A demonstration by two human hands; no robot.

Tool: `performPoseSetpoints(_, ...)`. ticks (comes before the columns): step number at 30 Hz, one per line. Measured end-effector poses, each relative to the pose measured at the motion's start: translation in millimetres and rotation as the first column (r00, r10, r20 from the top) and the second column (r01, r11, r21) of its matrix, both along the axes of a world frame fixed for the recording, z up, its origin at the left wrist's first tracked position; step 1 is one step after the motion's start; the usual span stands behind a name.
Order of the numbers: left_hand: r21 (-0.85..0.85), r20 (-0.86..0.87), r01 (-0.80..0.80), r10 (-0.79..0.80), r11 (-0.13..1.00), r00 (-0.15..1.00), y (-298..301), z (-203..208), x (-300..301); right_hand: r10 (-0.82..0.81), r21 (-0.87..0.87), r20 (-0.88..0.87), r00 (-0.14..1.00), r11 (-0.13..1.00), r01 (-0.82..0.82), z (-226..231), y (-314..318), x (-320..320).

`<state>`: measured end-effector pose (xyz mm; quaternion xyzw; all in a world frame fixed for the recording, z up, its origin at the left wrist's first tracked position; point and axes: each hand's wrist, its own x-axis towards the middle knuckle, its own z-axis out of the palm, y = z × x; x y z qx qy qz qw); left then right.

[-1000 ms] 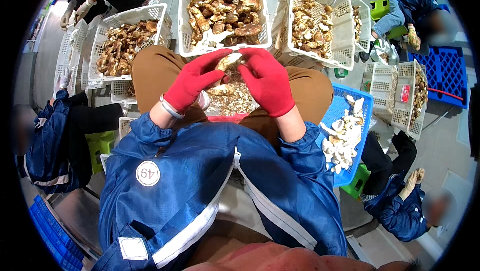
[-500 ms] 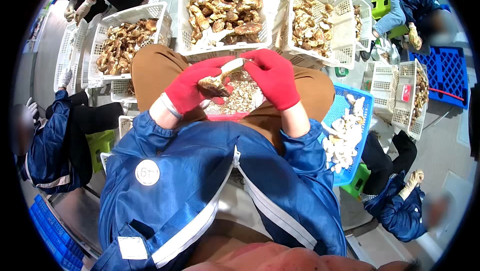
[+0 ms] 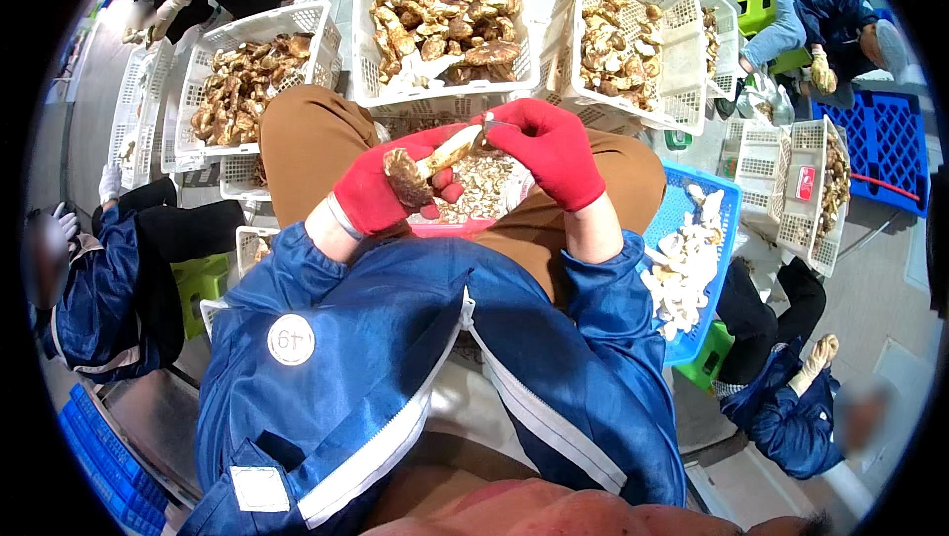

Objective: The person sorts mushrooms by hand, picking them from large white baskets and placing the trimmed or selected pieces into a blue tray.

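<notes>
Above my lap, my left hand [image 3: 390, 180], in a red glove, is closed around a mushroom with a brown cap [image 3: 403, 178] and a long pale stem [image 3: 455, 152]. The stem points up and right toward my right hand [image 3: 549, 152], also gloved in red. That hand is closed at the tip of the stem, on what looks like a small knife [image 3: 488, 121]; only a thin, shiny bit of it shows between the fingers. Beneath both hands, between my knees, a red-rimmed tub [image 3: 450, 229] holds many pale scraps [image 3: 481, 180].
Ahead stands a white crate [image 3: 366, 91] heaped with brown mushrooms. More mushroom crates flank it, left [image 3: 188, 145] and right [image 3: 682, 91]. By my right thigh, a blue basket [image 3: 727, 239] holds pale trimmed mushrooms [image 3: 682, 279]. Several co-workers in blue jackets sit around on both sides.
My left hand has turned the mushroom, so its cap now faces more toward me and more of the stem shows. My right hand has shifted slightly right.
</notes>
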<state>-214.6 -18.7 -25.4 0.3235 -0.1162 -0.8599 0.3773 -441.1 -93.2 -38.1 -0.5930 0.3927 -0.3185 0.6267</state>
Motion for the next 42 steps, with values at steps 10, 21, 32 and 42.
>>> performPoseSetpoints(10,0.038,0.013,0.024,-0.025,0.999,1.0,11,-5,1,0.094,-0.053,-0.166,0.982,0.993,-0.104,12,2,0)
performPoseSetpoints(21,0.028,0.333,-0.223,0.201,0.974,0.921,6,-44,15,-0.161,-0.173,-0.331,0.93,0.979,0.107,-45,-6,13)
performPoseSetpoints(32,-0.457,0.636,0.224,0.14,0.861,0.759,-34,-25,-29,-0.058,0.595,0.26,0.964,0.796,-0.113,-19,-18,-4)
performPoseSetpoints(42,-0.53,0.72,0.079,0.399,0.845,0.568,-136,-87,10,-0.486,0.339,0.13,0.864,0.841,0.422,-32,-105,-102)
